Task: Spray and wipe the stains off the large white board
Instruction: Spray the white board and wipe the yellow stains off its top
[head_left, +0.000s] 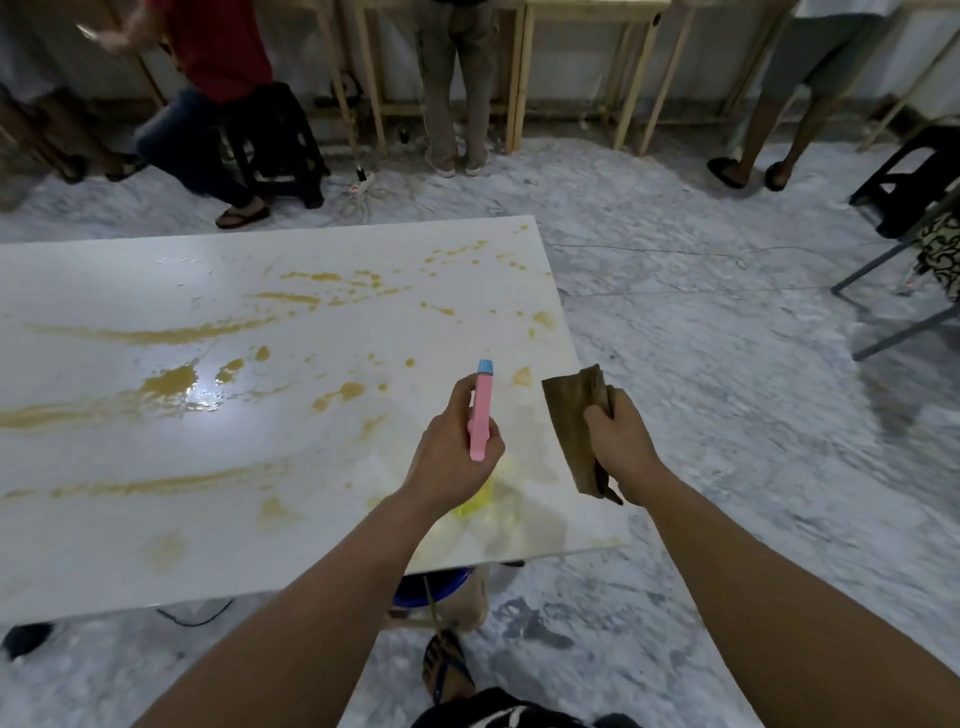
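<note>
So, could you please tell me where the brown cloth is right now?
The brown cloth is gripped in the right hand, held over the white board at its right edge, just right of the pink spray bottle.

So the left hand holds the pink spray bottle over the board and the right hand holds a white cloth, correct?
Not quite: the cloth is brown, not white, as the head view shows. The left hand does hold the pink spray bottle over the board, and the right hand holds the cloth.
</note>
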